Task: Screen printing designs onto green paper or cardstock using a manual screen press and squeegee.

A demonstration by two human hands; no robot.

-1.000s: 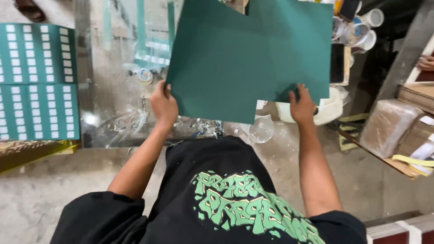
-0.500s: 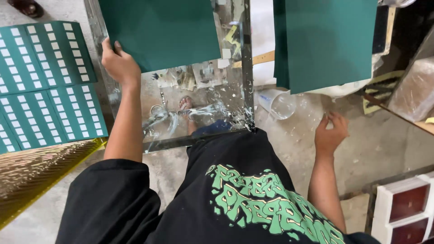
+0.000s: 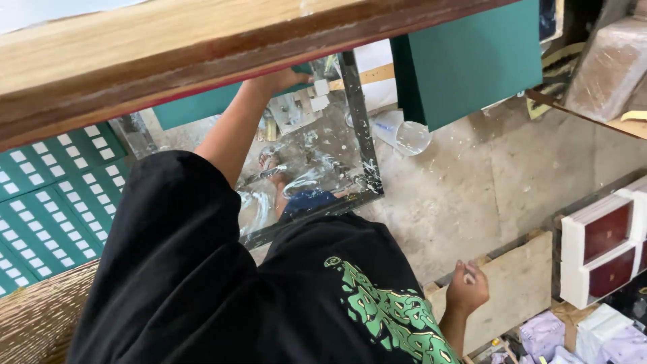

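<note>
My left hand [image 3: 280, 79] reaches up over a glass table [image 3: 317, 155] and grips the edge of a dark green sheet [image 3: 195, 108]. A wooden beam [image 3: 202, 47] hides most of that sheet. A stack of dark green sheets [image 3: 472, 61] lies to the right, apart from both hands. My right hand [image 3: 468, 288] hangs low at the right with its fingers curled. It is just above a flat piece of cardboard [image 3: 519, 283] on the floor, and I see nothing clearly held in it.
A clear plastic cup [image 3: 404, 135] lies by the table's metal frame [image 3: 360, 135]. Green sheets with white rectangles [image 3: 47, 209] lie at the left and a woven mat [image 3: 40, 323] below them. White boxes with maroon insides [image 3: 596, 249] and lavender boxes [image 3: 539, 334] stand at the right.
My right hand let go of the green sheet and dropped to the lower right by the cardboard. My left hand kept its sheet. A wooden beam now crosses the top of the view.
</note>
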